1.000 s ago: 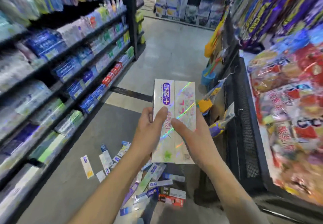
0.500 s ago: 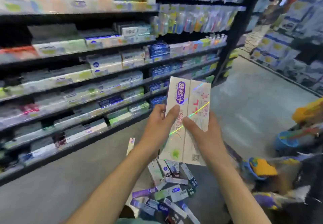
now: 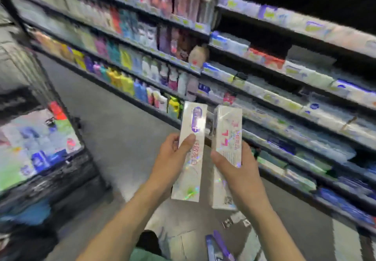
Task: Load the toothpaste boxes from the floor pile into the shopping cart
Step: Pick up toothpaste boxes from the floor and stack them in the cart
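Two toothpaste boxes, centre frame, both upright and held off the floor with a narrow gap between them. Left box point(image 3: 191, 150): white, holographic sheen, purple oval logo near the top, pink lettering down the middle. Right box point(image 3: 227, 148): same white holographic finish, pink print, small QR code near the bottom. Left hand point(image 3: 173, 159) grips the left box, thumb laid across its front, fingers curled round the left edge. Right hand point(image 3: 238, 171) grips the right box, thumb on its front, fingers behind. More boxes point(image 3: 219, 246) on the floor at lower centre, blurred. Dark wire cart point(image 3: 67, 159) at left frame, holds goods. Stocked shelves point(image 3: 264, 89) across upper right.
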{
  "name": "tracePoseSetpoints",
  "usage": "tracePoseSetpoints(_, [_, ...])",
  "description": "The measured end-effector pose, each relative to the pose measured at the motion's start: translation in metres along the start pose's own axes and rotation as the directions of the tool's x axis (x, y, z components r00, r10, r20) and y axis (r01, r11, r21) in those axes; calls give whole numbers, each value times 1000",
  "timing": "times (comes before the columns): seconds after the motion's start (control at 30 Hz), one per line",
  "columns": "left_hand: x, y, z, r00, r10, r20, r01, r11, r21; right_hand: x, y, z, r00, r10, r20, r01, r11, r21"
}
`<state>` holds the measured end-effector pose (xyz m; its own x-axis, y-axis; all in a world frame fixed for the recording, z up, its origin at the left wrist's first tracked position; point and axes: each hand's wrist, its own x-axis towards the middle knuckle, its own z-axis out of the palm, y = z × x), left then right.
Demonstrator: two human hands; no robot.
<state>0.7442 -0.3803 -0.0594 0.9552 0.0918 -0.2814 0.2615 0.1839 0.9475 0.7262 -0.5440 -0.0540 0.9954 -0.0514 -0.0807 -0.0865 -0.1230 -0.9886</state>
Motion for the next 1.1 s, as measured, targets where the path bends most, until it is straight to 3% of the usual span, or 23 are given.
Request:
tracePoseSetpoints(0.17, [22, 10, -126, 950, -43, -310, -5, 988, -154, 45, -10, 124, 958, 40, 285, -43, 999, 2])
tracePoseSetpoints(0.5, [66, 15, -346, 818, -115, -564, -9, 977, -211, 109, -16, 371, 762, 171, 625, -201, 979, -23])
tracePoseSetpoints(0.77, [110, 21, -457, 719, -188, -669, -57, 944, -326, 151, -21, 504, 668, 282, 689, -293, 950, -105])
tracePoseSetpoints(0.97, [170, 20, -526, 684, -146, -715, 15, 982, -186, 209, -16, 590, 544, 400, 738, -386, 900, -203])
tracePoseSetpoints(1.1, [220, 17, -575, 590, -137, -796, 74, 991, -115, 264, 6, 659, 535, 446, 718, -374, 887, -272])
